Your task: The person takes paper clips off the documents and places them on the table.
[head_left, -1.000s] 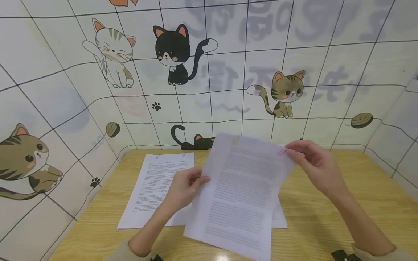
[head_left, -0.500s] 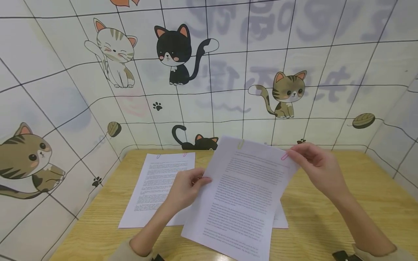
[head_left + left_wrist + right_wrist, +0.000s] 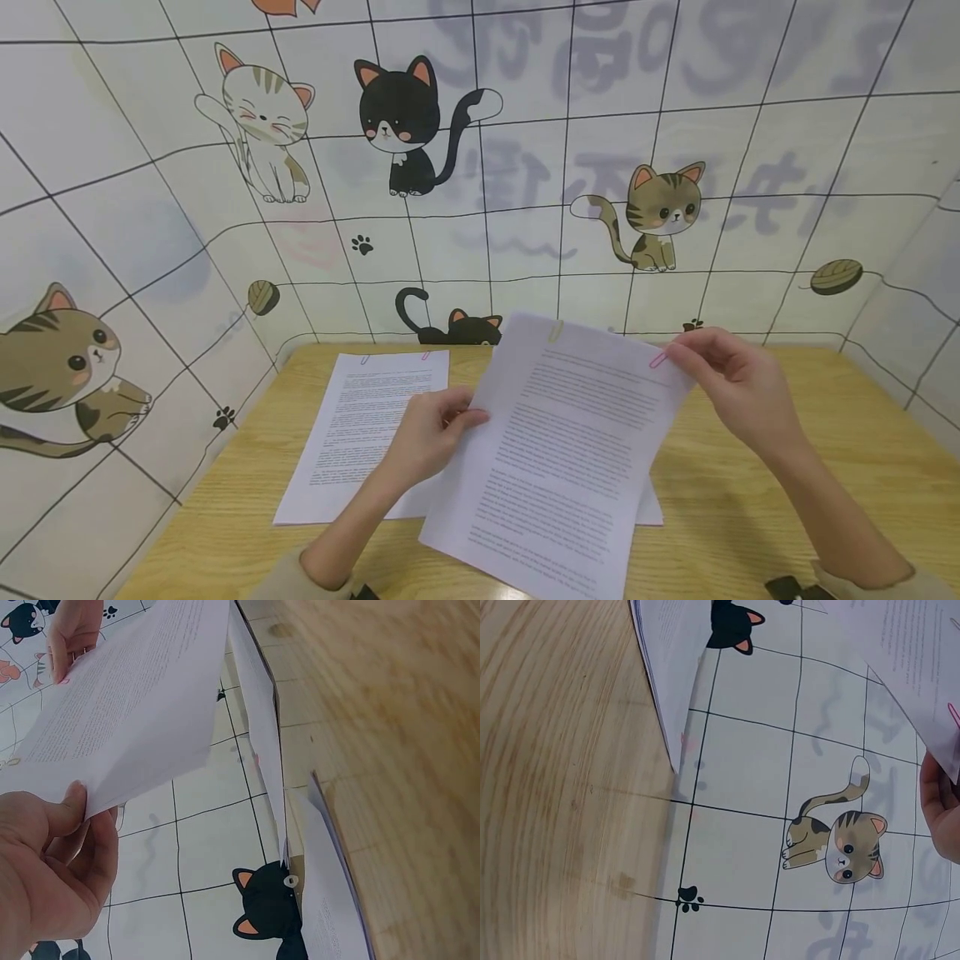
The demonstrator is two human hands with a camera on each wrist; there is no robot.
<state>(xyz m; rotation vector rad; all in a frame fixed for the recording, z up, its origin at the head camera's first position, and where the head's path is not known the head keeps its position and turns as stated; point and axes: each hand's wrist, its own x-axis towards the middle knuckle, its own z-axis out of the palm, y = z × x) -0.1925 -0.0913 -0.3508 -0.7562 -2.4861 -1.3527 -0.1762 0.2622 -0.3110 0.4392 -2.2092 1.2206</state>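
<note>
Printed paper hangs tilted above the table in the head view, text side facing me. A yellow paper clip sits on its top edge, and a pink paper clip near its top right corner. My left hand pinches the left edge between thumb and fingers; the left wrist view shows that thumb pressed on the sheet. With thumb and fingertips, my right hand holds the top right corner right beside the pink clip. How many sheets are held together I cannot tell.
On the wooden table, a clipped paper stack lies at the left. Another stack lies beneath the held paper, mostly hidden by it. Behind the table stands a cat-patterned wall.
The held paper has dropped slightly at its top and turned so its text and yellow clip show more clearly. Both hands keep their hold, with the right hand shifted slightly right.
</note>
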